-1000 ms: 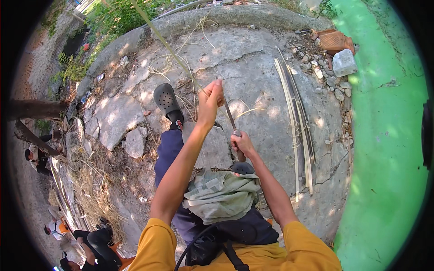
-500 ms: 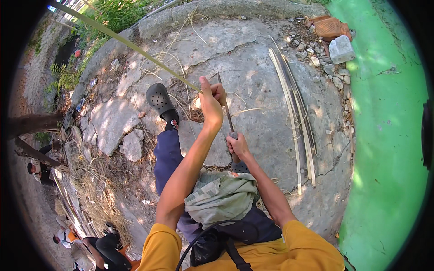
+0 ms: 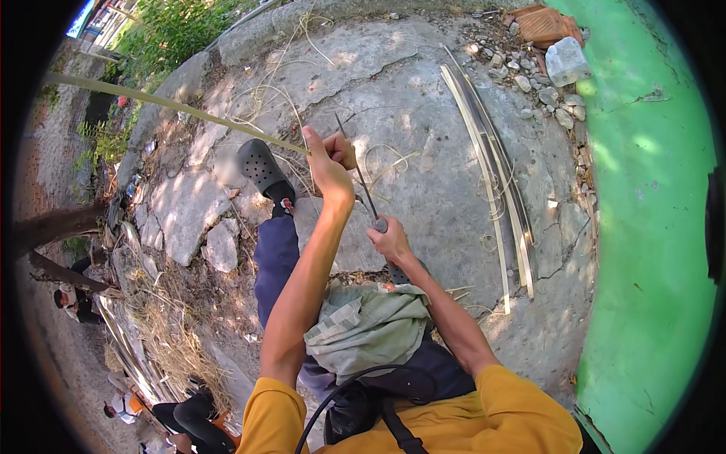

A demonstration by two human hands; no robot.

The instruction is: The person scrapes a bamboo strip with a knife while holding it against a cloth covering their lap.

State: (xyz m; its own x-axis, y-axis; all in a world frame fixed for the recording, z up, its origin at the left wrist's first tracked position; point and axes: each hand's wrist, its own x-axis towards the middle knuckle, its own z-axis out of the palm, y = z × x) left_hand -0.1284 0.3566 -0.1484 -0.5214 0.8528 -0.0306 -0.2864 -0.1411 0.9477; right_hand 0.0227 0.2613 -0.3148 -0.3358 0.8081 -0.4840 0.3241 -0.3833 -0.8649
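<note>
My left hand (image 3: 331, 166) is closed around the end of a long, flat greenish bamboo strip (image 3: 181, 108), which runs out to the upper left. Its thumb points up along the strip. Lower and to the right, my right hand (image 3: 391, 240) grips the handle of a knife with a long, narrow dark blade (image 3: 364, 181). The blade slants up and left, its tip just past my left hand's fingers. Whether the edge touches the strip, I cannot tell. A grey-green cloth (image 3: 367, 329) lies across my lap below both hands.
Split bamboo strips (image 3: 484, 151) lie in a bundle on the concrete at the right. Thin curled shavings (image 3: 265, 98) are scattered ahead, near my grey clog (image 3: 259, 166). A green wall (image 3: 643, 227) bounds the right, with a pale block (image 3: 567, 62) beside it. Other people sit at the lower left.
Both hands have shifted a little to the left. The strip's far end has swung lower and further left, and the knife blade leans more to the left.
</note>
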